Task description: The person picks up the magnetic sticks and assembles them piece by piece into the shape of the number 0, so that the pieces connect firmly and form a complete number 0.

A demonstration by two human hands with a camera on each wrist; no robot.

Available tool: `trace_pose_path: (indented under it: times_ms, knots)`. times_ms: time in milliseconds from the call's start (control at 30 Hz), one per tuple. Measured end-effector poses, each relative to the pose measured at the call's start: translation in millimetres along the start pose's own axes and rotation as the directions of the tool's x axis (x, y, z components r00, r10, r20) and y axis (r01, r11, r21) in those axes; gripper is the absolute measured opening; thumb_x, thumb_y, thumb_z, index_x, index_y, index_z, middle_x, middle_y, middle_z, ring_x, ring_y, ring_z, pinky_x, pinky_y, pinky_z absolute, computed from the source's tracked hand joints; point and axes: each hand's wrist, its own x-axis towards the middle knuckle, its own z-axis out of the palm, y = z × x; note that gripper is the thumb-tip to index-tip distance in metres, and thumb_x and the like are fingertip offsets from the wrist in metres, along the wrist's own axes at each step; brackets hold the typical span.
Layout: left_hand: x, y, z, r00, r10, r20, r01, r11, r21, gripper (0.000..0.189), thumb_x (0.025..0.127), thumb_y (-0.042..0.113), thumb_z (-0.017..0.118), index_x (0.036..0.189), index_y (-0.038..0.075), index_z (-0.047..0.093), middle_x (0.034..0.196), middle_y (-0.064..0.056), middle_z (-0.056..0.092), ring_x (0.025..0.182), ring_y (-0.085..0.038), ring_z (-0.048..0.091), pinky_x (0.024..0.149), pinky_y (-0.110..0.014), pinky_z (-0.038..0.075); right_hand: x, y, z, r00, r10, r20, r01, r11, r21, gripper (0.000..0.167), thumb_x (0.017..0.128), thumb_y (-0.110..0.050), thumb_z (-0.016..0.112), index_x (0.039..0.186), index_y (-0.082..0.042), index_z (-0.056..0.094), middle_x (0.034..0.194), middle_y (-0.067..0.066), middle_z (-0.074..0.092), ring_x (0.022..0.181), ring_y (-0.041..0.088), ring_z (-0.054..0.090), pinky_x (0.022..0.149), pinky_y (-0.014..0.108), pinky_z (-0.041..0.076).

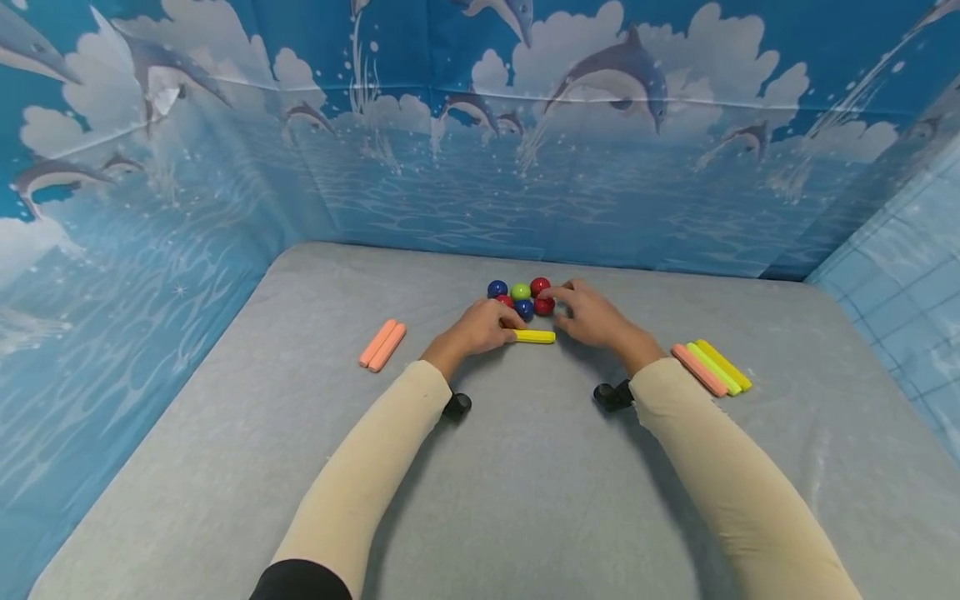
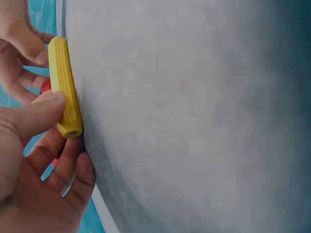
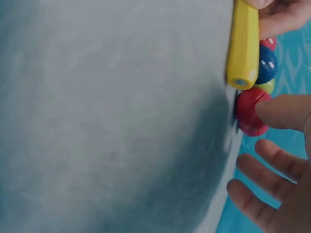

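My left hand (image 1: 483, 325) pinches a yellow ridged stick (image 1: 535, 337), which looks like modelling clay, between thumb and fingers. In the left wrist view the thumb presses on the near end of the stick (image 2: 65, 82), while its far end sticks out free. Beyond it lies a tight cluster of small shiny balls: blue (image 1: 497, 288), green (image 1: 521, 292) and red (image 1: 540, 286) ones. At the cluster's right side is my right hand (image 1: 588, 317), fingers loosely spread. Its thumb overlaps a red ball (image 3: 251, 111) in the right wrist view; whether it touches is unclear, and its index finger is hidden.
Two orange sticks (image 1: 382, 345) lie side by side at the left of the grey tabletop (image 1: 525, 483). To the right, beside my forearm, lie an orange (image 1: 699, 370), a lime (image 1: 713, 369) and a yellow stick (image 1: 724, 365). A dolphin-print curtain (image 1: 450, 183) hangs behind the table.
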Motion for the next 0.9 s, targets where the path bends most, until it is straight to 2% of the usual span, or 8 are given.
trace_pose_path:
  times_ms: [133, 233, 400, 500, 633, 767, 900]
  knots:
    - [-0.8, 1.0, -0.9, 1.0, -0.009, -0.009, 0.009, 1.0, 0.005, 0.02, 0.095, 0.015, 0.066, 0.112, 0.015, 0.076, 0.115, -0.002, 0.073, 0.104, -0.019, 0.06, 0.095, -0.034, 0.051, 1.4, -2.3, -0.4, 0.999, 0.012, -0.038, -0.01, 0.999, 0.04, 0.038, 0.094, -0.01, 0.061, 0.131, -0.007, 0.056, 0.14, 0.02, 0.049, 0.119, 0.037, 0.053, 0.104, 0.057, 0.044]
    - [-0.8, 1.6, -1.4, 1.0, -0.008, -0.014, 0.008, 1.0, 0.014, 0.019, 0.095, 0.015, 0.066, 0.111, 0.015, 0.076, 0.115, -0.002, 0.073, 0.105, -0.019, 0.06, 0.096, -0.035, 0.05, 1.9, -3.2, 0.4, 0.999, 0.025, -0.039, -0.023, 0.998, 0.055, 0.037, 0.093, -0.008, 0.063, 0.13, -0.006, 0.056, 0.139, 0.02, 0.052, 0.117, 0.037, 0.055, 0.102, 0.055, 0.046]
    - [-0.9, 2.2, 0.6, 1.0, 0.006, -0.008, -0.006, 1.0, 0.02, 0.02, 0.095, 0.015, 0.066, 0.112, 0.015, 0.076, 0.116, -0.002, 0.073, 0.105, -0.019, 0.06, 0.097, -0.035, 0.049, 1.4, 0.0, 3.4, 0.997, 0.063, -0.032, -0.061, 0.995, 0.076, 0.022, 0.094, -0.004, 0.062, 0.116, -0.004, 0.059, 0.122, 0.019, 0.059, 0.104, 0.033, 0.055, 0.095, 0.05, 0.048]
    - [-0.9, 1.6, 2.9, 1.0, 0.005, -0.004, -0.005, 0.999, 0.035, 0.021, 0.096, 0.014, 0.065, 0.114, 0.015, 0.075, 0.115, -0.002, 0.072, 0.104, -0.019, 0.059, 0.097, -0.035, 0.049, -1.5, 2.2, 2.8, 0.997, 0.073, -0.026, -0.071, 0.994, 0.086, 0.017, 0.095, -0.004, 0.061, 0.112, -0.005, 0.059, 0.117, 0.017, 0.06, 0.102, 0.031, 0.055, 0.093, 0.049, 0.049]
    - [-0.9, 1.8, 3.8, 1.0, 0.016, -0.007, -0.015, 0.998, 0.067, 0.024, 0.096, 0.014, 0.063, 0.118, 0.015, 0.073, 0.119, -0.002, 0.071, 0.108, -0.019, 0.06, 0.1, -0.035, 0.048, -10.4, 5.7, -3.8, 0.998, 0.067, -0.012, -0.065, 0.992, 0.112, 0.022, 0.096, -0.007, 0.06, 0.118, -0.006, 0.058, 0.12, 0.017, 0.062, 0.104, 0.033, 0.058, 0.092, 0.049, 0.051]
    - [-1.2, 2.5, 2.2, 1.0, 0.029, -0.001, -0.028, 0.996, 0.083, 0.027, 0.097, 0.014, 0.062, 0.122, 0.016, 0.072, 0.126, -0.002, 0.068, 0.115, -0.02, 0.059, 0.104, -0.037, 0.047, -22.2, 13.0, -12.5, 1.0, 0.026, -0.008, -0.025, 0.993, 0.111, 0.032, 0.097, -0.008, 0.06, 0.129, -0.005, 0.059, 0.128, 0.018, 0.061, 0.109, 0.036, 0.061, 0.093, 0.051, 0.052]
    - [-2.3, 3.3, 0.2, 1.0, 0.025, 0.011, -0.026, 0.996, 0.085, 0.028, 0.097, 0.014, 0.061, 0.123, 0.016, 0.071, 0.126, -0.002, 0.068, 0.114, -0.02, 0.058, 0.104, -0.037, 0.047, -34.3, 20.4, -16.1, 1.0, -0.023, -0.009, 0.023, 0.998, 0.067, 0.031, 0.094, -0.006, 0.062, 0.125, -0.005, 0.065, 0.123, 0.019, 0.063, 0.106, 0.036, 0.061, 0.091, 0.052, 0.052]
